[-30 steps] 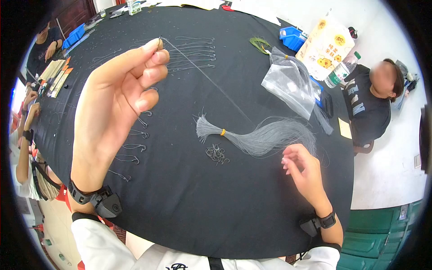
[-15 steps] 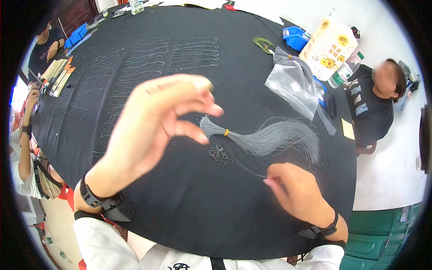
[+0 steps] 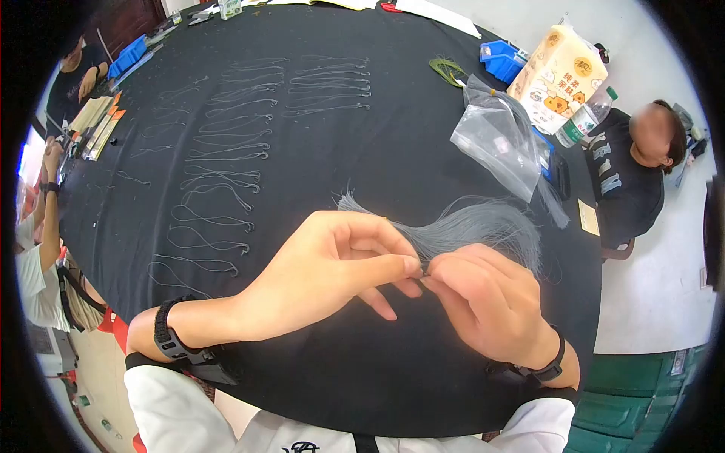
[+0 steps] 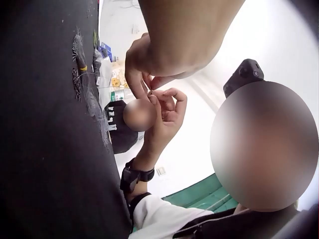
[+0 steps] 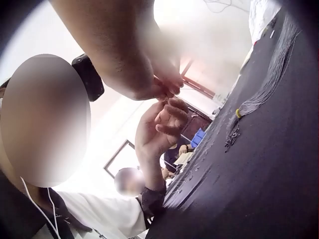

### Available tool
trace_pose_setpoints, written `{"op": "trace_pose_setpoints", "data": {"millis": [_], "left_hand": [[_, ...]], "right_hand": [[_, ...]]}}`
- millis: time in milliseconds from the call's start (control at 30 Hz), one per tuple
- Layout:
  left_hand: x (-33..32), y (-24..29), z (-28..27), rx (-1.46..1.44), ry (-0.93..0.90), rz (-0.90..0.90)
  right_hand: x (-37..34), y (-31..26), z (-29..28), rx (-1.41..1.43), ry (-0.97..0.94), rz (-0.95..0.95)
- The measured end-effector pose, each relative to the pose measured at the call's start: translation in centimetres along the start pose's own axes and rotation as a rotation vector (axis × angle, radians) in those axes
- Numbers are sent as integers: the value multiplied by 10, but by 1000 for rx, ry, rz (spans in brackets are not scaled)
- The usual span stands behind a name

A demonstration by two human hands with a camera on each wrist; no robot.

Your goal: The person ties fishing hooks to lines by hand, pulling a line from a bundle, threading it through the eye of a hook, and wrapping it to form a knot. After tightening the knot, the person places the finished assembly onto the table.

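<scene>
Both hands meet fingertip to fingertip over the near table. My left hand [image 3: 332, 275] pinches a small dark fish hook [image 3: 424, 275] between thumb and forefinger, most of it covered by the fingertips. Against it, my right hand [image 3: 487, 302] pinches a strand of clear fishing line. In the left wrist view the thin line [image 4: 114, 88] runs out sideways from the fingers. Behind the hands lies a grey bundle of line [image 3: 483, 226], tied with a yellow band [image 5: 238, 113]. A pile of loose hooks [image 4: 76, 82] sits by the bundle, hidden in the head view.
Rows of hooks with looped line [image 3: 219, 177] lie on the black cloth [image 3: 408, 151] to the left and back. At back right are a clear plastic bag [image 3: 495, 143], a tissue pack [image 3: 559, 79], a bottle [image 3: 585, 121] and a blue bin [image 3: 501, 62]. A person [image 3: 630, 170] sits at the right.
My left hand has come down from high over the table, where it held a strand stretched from the bundle. My right hand took the line and moved inward, and the fingertips now meet.
</scene>
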State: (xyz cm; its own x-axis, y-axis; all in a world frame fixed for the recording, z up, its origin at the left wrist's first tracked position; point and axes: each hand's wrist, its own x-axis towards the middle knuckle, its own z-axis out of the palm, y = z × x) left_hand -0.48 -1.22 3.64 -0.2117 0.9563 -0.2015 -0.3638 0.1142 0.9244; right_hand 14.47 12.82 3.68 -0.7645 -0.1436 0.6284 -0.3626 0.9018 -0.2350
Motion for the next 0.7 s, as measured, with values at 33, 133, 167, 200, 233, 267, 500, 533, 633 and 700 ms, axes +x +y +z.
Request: {"op": "trace_pose_setpoints", "data": {"millis": [33, 133, 167, 200, 233, 267, 500, 533, 633, 700], "left_hand": [[0, -1, -1, -3, -8, -2], [2, -3, -2, 0, -25, -8], [2, -4, -3, 3, -30, -10], [3, -6, -3, 6, -30, 2], [3, -8, -3, 11, -30, 14], [4, -9, -3, 15, -30, 26], [2, -7, 1, 91, -6, -21], [1, -7, 2, 102, -2, -28], [1, -9, 4, 135, 13, 8], [1, -10, 5, 153, 25, 34]], "right_hand": [[0, 0, 0, -4, 1, 1], [-4, 4, 1, -26, 21, -14], [-5, 5, 2, -34, 29, -21], [-6, 6, 2, -35, 34, -26], [-7, 6, 3, -37, 39, -31], [-7, 6, 3, -38, 45, -36], [-10, 7, 4, -87, 30, -44], [-11, 8, 4, -91, 21, -45], [-13, 7, 3, -113, -3, -40], [-13, 6, 4, -139, -4, -45]]}}
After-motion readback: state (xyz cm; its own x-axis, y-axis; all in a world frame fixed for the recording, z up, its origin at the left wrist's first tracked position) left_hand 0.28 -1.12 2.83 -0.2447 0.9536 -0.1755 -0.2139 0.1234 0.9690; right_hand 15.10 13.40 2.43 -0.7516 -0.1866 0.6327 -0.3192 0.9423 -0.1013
